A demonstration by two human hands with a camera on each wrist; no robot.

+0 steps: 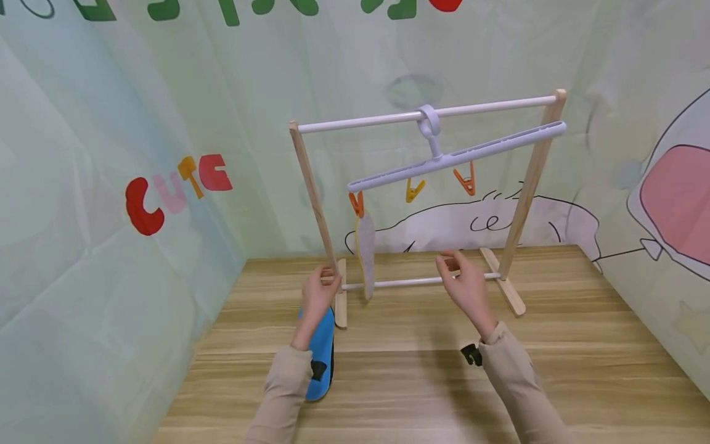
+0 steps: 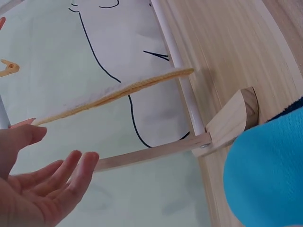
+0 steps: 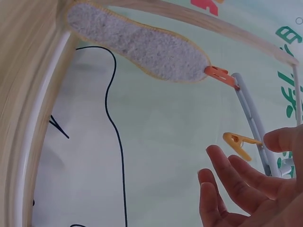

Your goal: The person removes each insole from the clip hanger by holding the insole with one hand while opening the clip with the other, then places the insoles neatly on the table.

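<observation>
A grey fuzzy insole (image 1: 367,253) with a yellow edge hangs from an orange clip (image 1: 357,203) at the low left end of a tilted lavender hanger (image 1: 493,147). My left hand (image 1: 320,295) hovers near the stand's left post, thumb apart from loosely bent fingers, holding nothing. The left wrist view shows that hand (image 2: 45,184) beside the insole's edge. To the right of the insole my right hand (image 1: 465,288) is raised, its fingers relaxed and holding nothing. Below my left wrist lies a blue insole (image 1: 324,342) on the table, partly covered by the arm.
The hanger hooks over the top bar (image 1: 360,123) of a wooden stand (image 1: 529,197). A yellow clip (image 1: 413,190) and another orange clip (image 1: 467,182) hang from it. The wooden table (image 1: 399,382) is bordered by printed curtains (image 1: 266,160).
</observation>
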